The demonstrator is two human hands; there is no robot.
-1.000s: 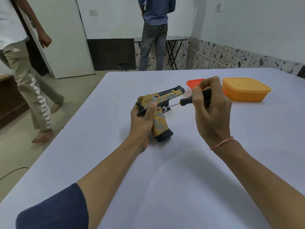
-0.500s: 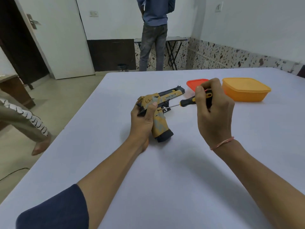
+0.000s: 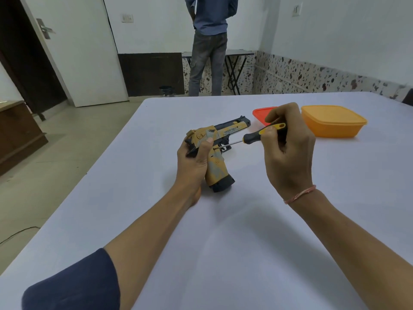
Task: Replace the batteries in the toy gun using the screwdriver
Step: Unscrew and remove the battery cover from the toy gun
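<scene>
While our left hand (image 3: 194,161) keeps the toy gun (image 3: 218,151) propped on the tabletop (image 3: 223,242), butt down and barrel pointing away toward the far right, our right hand (image 3: 287,151) works the screwdriver (image 3: 250,136) against its side. Our left grip is closed around the back of the gun, thumb pressed on the yellow slide. Our right grip is closed around the black and yellow handle, and the thin metal shaft slants down to the left, its tip set into the gun's side just above the handgrip, near the trigger. Compared with a second ago, the right hand has rolled around the handle: the fingers have shifted, a yellow stripe on the handle now faces up, and the tip has stayed at the same spot while the gun has not moved. We judge this to be a turn of a screw that holds the battery cover, so the task is at its early stage, with the cover apparently still on and no batteries in sight. Behind the right hand sit an orange box (image 3: 333,121) and a red lid (image 3: 260,113), well apart from the gun. A person (image 3: 209,41) stands at the far wall, back to us; another who walked past on the left has gone from view.
</scene>
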